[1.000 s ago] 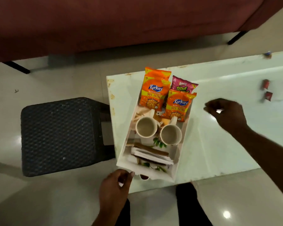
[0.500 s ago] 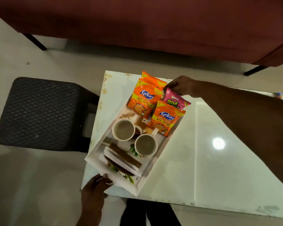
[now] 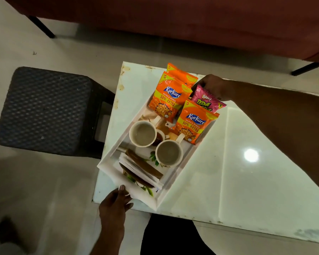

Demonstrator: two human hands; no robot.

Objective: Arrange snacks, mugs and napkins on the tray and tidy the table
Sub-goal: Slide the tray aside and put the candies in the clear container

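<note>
A white tray sits skewed on the white table at its left end. At the tray's far end stand orange Kurkure packets and a pink Bingo packet. Two cream mugs sit in the middle. A stack of napkins lies at the near end. My left hand grips the tray's near corner. My right hand reaches across and holds the tray's far end behind the pink packet; its fingertips are hidden.
A dark woven stool stands left of the table. A red sofa with black legs spans the back. My dark trouser legs are at the table's near edge. A ceiling light reflects on the glossy tabletop.
My right hand swung from open table on the right to the tray's far end. The tray turned skewed with both hands on it. The camera view shifted.
</note>
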